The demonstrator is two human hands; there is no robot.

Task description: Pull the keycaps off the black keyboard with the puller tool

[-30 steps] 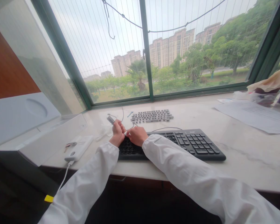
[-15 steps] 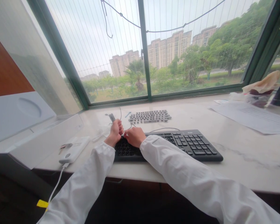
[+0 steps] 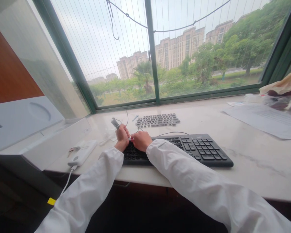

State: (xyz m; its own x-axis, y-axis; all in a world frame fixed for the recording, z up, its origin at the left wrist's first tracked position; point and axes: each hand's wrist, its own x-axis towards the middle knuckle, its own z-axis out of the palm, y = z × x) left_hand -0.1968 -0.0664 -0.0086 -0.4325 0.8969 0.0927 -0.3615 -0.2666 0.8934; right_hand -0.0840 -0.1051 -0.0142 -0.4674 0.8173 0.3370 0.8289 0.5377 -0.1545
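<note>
A black keyboard (image 3: pixel 203 149) lies near the counter's front edge, and bare key sockets show on its left part. Over its upper left corner, my left hand (image 3: pixel 122 135) is wrapped round a small grey tool (image 3: pixel 114 123) that sticks up from the fist. Right beside it, my right hand (image 3: pixel 141 140) is closed in a pinch above the keyboard; what its fingertips hold is too small to make out. Rows of loose grey keycaps (image 3: pixel 157 120) lie behind the keyboard. A thin cable (image 3: pixel 173 133) runs behind it.
On the left, a white power bank (image 3: pixel 83 155) with keys on top has a white cable (image 3: pixel 68 181) plugged in. An open white box (image 3: pixel 50 142) stands beyond it. Paper sheets (image 3: pixel 266 119) and a plastic bag (image 3: pixel 274 100) lie at right, below the window.
The view has shifted slightly. The tool in my left hand now leans further left and shows more above the fist. My right hand remains close beside it.
</note>
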